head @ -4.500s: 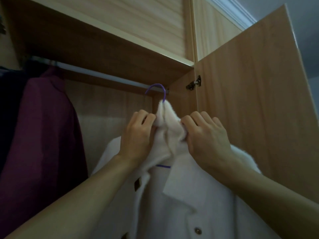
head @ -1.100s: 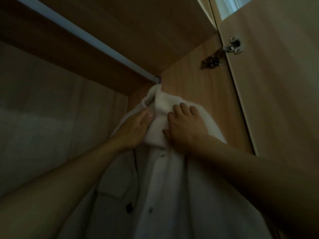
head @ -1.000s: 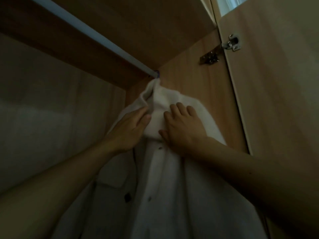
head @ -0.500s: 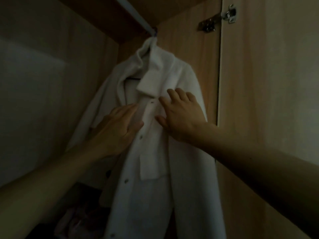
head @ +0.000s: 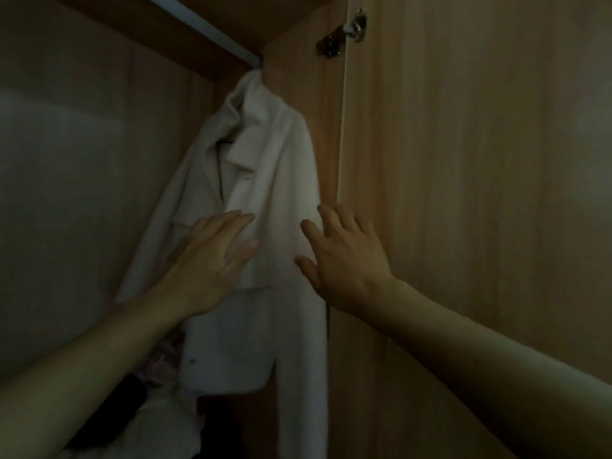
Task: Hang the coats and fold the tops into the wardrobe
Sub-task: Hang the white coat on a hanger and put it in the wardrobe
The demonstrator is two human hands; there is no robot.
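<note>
A plain white coat (head: 275,193) is shown against the light brown, wood-grained wardrobe (head: 463,193). The rail (head: 198,21) is rendered pale grey, the hinge (head: 341,38) silvery. Dark, whitish and pinkish clothes (head: 159,422) are seen at the wardrobe's bottom edge.

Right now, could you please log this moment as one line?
white coat: hanging on rail | left hand: open, at its front | right hand: open, at its side
</note>
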